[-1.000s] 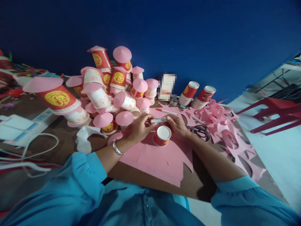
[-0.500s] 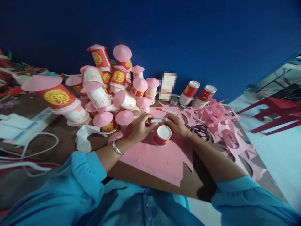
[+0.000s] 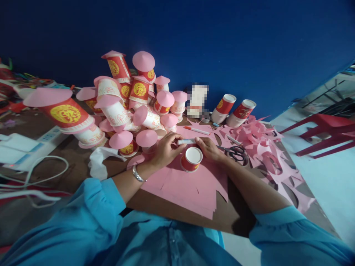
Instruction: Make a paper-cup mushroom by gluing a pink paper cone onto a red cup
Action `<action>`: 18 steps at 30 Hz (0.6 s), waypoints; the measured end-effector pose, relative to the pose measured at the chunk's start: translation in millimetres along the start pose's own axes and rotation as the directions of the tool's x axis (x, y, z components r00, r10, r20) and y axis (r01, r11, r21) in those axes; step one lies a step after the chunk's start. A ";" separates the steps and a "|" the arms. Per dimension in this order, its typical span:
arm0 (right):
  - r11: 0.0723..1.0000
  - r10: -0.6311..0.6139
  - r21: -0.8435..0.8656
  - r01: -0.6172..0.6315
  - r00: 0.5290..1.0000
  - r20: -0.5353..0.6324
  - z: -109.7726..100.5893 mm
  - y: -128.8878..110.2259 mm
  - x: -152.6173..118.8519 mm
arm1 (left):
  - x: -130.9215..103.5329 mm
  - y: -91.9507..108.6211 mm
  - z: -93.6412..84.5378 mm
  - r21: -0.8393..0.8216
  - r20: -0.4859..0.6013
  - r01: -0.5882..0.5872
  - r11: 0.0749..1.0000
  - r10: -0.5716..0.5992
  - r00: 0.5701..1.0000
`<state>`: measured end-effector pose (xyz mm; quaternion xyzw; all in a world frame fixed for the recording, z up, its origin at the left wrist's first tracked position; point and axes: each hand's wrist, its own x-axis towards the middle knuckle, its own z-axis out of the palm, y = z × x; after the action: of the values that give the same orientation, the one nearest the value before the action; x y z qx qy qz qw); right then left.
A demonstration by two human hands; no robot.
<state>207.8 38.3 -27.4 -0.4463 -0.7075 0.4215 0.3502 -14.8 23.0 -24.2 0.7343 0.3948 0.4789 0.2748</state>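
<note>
A slim white tube with pale blue markings [image 3: 186, 141] lies level between my two hands, above the back of an upright red paper cup [image 3: 192, 160]. My left hand [image 3: 167, 147] is closed, pinching the tube's left end between thumb and fingers. At the other end, the fingers of my right hand [image 3: 208, 148] are closed on it, the thumb on top. The cup's white inside shows, and it stands on stacked pink paper sheets [image 3: 180, 194]. Beside my right hand lie black-handled scissors [image 3: 235, 153].
Cups with pink cone tops [image 3: 138, 89] are piled at the left. Two cup stacks [image 3: 226, 105] stand by the blue wall. Pink paper scraps [image 3: 273, 155] cover the right side. A marker [image 3: 196, 130], white tissue [image 3: 100, 162] and power strip [image 3: 44, 144] lie around.
My right hand has shifted slightly at the tube's right end, its thumb now more plainly on the tube. My left hand and the cup stay nearly where they were.
</note>
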 end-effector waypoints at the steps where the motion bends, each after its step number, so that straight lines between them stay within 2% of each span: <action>1: 1.000 -0.010 0.013 0.010 1.000 -0.005 0.0 0.4 0.2 | 0.0 0.2 -0.1 -0.005 0.005 0.003 1.000 -0.003 1.000; 5: 0.986 -0.077 0.146 0.084 0.996 -0.050 0.9 -1.0 1.2 | -0.3 -0.9 0.0 -0.007 -0.009 0.009 1.000 -0.009 1.000; 8: 0.974 -0.024 0.224 0.037 0.998 -0.063 2.5 -3.3 1.6 | 0.1 -2.3 0.1 0.003 -0.018 0.007 1.000 -0.007 1.000; 11: 0.983 0.028 0.183 -0.019 0.999 -0.045 3.8 -4.3 0.9 | 1.0 -2.3 -0.1 0.015 -0.029 -0.010 1.000 0.010 1.000; 14: 0.992 0.019 0.128 -0.018 1.000 -0.010 3.9 -3.3 -0.1 | 1.1 -1.0 0.2 0.037 -0.052 -0.026 0.999 0.028 0.998; 18: 0.997 0.020 0.077 -0.021 1.000 0.005 2.4 -1.5 -0.4 | -0.1 1.7 0.8 0.030 -0.049 0.030 0.999 -0.028 0.998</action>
<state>205.4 36.8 -27.1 -0.4388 -0.6869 0.4529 0.3613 -13.5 22.0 -23.2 0.7208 0.4194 0.4866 0.2604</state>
